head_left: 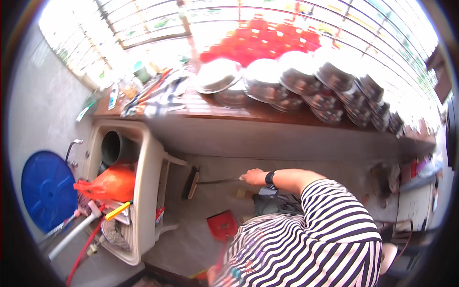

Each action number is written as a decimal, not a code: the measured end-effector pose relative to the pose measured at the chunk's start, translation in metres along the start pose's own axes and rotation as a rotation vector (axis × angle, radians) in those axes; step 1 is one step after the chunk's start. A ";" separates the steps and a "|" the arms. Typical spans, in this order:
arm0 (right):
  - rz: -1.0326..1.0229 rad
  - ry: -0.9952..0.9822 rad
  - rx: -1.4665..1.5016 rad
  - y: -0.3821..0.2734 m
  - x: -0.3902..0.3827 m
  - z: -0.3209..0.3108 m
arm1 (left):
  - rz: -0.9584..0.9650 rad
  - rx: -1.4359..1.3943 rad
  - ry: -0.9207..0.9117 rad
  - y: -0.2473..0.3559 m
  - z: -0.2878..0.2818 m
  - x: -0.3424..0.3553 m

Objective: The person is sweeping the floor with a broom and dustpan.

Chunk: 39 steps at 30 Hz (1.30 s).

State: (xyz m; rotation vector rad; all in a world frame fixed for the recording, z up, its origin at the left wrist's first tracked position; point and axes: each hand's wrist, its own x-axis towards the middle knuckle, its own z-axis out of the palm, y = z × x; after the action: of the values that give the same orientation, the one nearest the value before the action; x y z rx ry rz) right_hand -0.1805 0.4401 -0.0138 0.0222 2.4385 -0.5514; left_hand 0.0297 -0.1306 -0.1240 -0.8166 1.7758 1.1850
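Note:
My right hand (254, 177), with a black watch on the wrist, is closed around the thin handle of a hand broom (192, 182). The broom's dark head rests on the grey floor (191, 244) beside a white plastic stand. A red dustpan (222, 225) sits on the floor just below the broom, and its handle runs down under my striped shirt. That shirt hides my left hand. A small brown block (242, 193) lies on the floor near my right hand.
The white plastic stand (146, 191) at left holds an orange bag (112, 182), a dark pot and tools. A blue round lid (47, 189) leans on the left wall. A wooden counter (229, 111) carries stacked steel bowls (296, 79) and red plastic containers (267, 40).

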 end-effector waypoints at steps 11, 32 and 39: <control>-0.054 0.088 -0.002 -0.086 0.094 0.002 | -0.130 -0.362 0.166 0.016 0.033 -0.018; -0.022 -0.048 -0.095 0.058 -0.045 0.050 | -0.143 -0.637 0.184 -0.007 0.032 -0.054; -0.233 0.054 -0.036 -0.039 0.147 0.123 | -0.180 -0.719 0.201 -0.046 0.048 -0.080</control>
State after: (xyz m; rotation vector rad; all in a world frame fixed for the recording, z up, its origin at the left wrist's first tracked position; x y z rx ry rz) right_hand -0.2327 0.3386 -0.1730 -0.2686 2.5201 -0.6147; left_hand 0.1177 -0.0962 -0.0805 -1.5171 1.3718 1.6867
